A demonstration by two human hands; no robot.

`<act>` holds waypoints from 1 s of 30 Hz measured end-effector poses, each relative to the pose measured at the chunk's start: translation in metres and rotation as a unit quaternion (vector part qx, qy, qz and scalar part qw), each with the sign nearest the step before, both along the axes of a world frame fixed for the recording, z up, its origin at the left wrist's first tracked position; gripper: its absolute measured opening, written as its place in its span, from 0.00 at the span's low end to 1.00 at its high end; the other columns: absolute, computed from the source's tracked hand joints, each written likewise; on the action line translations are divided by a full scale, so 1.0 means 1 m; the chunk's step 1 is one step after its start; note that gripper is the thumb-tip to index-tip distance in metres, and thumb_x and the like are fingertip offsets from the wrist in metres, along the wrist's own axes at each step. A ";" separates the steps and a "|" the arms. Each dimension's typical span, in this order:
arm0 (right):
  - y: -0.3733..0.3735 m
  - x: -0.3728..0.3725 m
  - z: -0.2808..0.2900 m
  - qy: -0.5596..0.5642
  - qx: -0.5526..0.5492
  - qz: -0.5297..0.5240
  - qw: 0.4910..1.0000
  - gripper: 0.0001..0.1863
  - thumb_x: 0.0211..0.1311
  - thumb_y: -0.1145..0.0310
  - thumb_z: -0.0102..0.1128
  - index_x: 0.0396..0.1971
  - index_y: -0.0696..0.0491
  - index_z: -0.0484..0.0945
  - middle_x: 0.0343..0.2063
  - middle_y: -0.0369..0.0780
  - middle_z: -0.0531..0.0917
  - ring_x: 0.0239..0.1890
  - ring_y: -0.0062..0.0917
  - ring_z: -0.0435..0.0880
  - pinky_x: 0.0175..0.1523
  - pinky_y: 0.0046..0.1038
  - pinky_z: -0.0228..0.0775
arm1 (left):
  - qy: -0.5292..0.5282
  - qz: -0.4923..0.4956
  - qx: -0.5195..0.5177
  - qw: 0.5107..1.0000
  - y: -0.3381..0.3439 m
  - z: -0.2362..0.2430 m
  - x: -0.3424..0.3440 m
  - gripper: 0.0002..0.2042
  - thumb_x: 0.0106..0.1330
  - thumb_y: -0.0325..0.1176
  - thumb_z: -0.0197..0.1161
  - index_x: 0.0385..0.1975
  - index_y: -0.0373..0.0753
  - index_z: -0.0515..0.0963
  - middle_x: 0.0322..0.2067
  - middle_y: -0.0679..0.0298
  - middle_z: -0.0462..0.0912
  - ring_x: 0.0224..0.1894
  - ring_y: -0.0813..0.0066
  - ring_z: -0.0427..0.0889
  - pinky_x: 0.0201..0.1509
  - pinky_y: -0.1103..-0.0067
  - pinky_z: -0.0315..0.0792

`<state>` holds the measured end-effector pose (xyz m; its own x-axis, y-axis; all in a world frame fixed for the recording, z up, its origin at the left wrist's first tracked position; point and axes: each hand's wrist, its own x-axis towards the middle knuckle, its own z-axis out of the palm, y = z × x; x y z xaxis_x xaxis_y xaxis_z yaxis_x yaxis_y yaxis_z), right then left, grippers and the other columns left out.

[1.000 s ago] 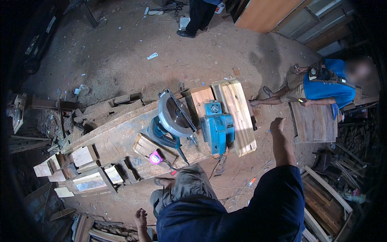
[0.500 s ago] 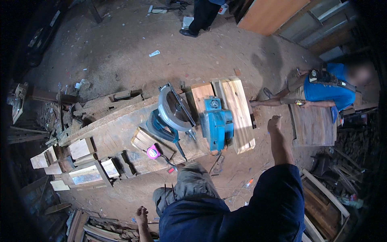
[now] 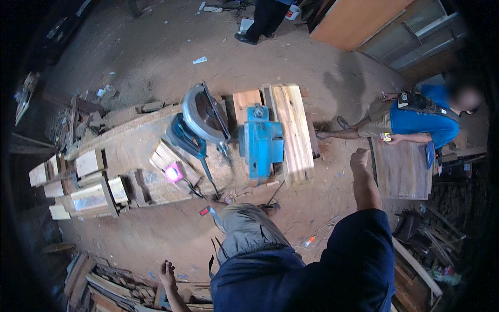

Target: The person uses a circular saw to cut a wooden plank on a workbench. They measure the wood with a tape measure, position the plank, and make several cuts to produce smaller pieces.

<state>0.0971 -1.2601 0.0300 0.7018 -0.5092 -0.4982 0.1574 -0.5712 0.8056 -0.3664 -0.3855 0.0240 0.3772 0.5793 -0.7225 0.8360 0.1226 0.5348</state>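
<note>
My right arm reaches forward past the workbench, and my right hand (image 3: 359, 157) is raised over the dirt floor with its fingers closed and nothing visible in them. My left hand (image 3: 167, 274) hangs low at my left side, empty, its fingers loosely curled and apart. On the bench (image 3: 156, 125) in front of me a teal circular saw (image 3: 200, 117) lies beside a teal electric planer (image 3: 261, 143). The planer rests by a thick pale timber piece (image 3: 293, 132). A pink tape measure (image 3: 173, 172) sits on a short wood block (image 3: 189, 174) near the saw's cord.
A person in a blue shirt (image 3: 426, 122) is at the right beside a wide wooden panel (image 3: 400, 169), a small yellow item in one hand. Another person's dark-trousered legs (image 3: 262, 23) stand at the far side. Cut blocks (image 3: 91, 162) lie on the bench's left; scrap wood (image 3: 104, 283) piles up behind.
The view has shifted, so the bench and its tools appear farther left. My right arm stays outstretched and my left hand stays low. The seated person's yellow item shows more clearly.
</note>
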 end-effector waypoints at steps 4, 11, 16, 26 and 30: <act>-0.050 0.010 -0.014 -0.055 0.011 0.044 0.997 0.22 0.73 0.60 0.47 0.63 0.47 0.78 0.66 0.43 0.73 0.70 0.42 0.68 0.72 0.60 0.51 | -0.044 0.072 -0.047 0.995 -0.075 -0.020 -0.072 0.18 0.75 0.41 0.61 0.58 0.39 0.77 0.37 0.68 0.83 0.33 0.81 0.80 0.32 0.84 0.67; -0.123 0.028 0.022 -0.143 -0.123 0.210 0.959 0.30 0.73 0.60 0.46 0.74 0.48 0.61 0.72 0.48 0.64 0.72 0.50 0.61 0.72 0.64 0.50 | 0.084 0.184 -0.199 0.959 -0.243 -0.028 -0.234 0.09 0.73 0.42 0.64 0.40 0.45 0.77 0.29 0.71 0.81 0.26 0.82 0.75 0.22 0.83 0.62; -0.158 0.049 0.054 -0.268 -0.087 0.146 0.948 0.25 0.72 0.62 0.49 0.66 0.51 0.72 0.69 0.53 0.68 0.65 0.53 0.71 0.56 0.60 0.75 | 0.137 0.102 -0.102 0.980 -0.321 0.000 -0.276 0.09 0.73 0.43 0.64 0.38 0.46 0.77 0.26 0.73 0.78 0.23 0.83 0.73 0.21 0.83 0.61; -0.232 0.046 0.004 -0.212 -0.020 0.084 0.973 0.14 0.67 0.65 0.55 0.39 0.57 0.86 0.38 0.47 0.87 0.40 0.42 0.90 0.26 0.50 0.83 | 0.020 0.100 -0.039 0.994 -0.303 0.000 -0.123 0.17 0.75 0.40 0.61 0.54 0.34 0.79 0.42 0.64 0.83 0.42 0.76 0.81 0.45 0.80 0.74; -0.182 0.088 -0.001 -0.166 0.078 0.150 0.972 0.13 0.67 0.66 0.55 0.39 0.55 0.87 0.39 0.48 0.88 0.39 0.40 0.91 0.35 0.43 0.85 | -0.026 0.105 -0.038 0.993 -0.313 0.000 -0.119 0.19 0.75 0.40 0.61 0.60 0.36 0.77 0.43 0.64 0.84 0.43 0.74 0.81 0.48 0.78 0.74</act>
<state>0.1855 -1.4424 0.0287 0.9420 -0.1940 -0.2737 0.0813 -0.6596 0.7472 -0.4850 -0.6989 0.0239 0.2914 0.5932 -0.7505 0.7593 0.3337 0.5586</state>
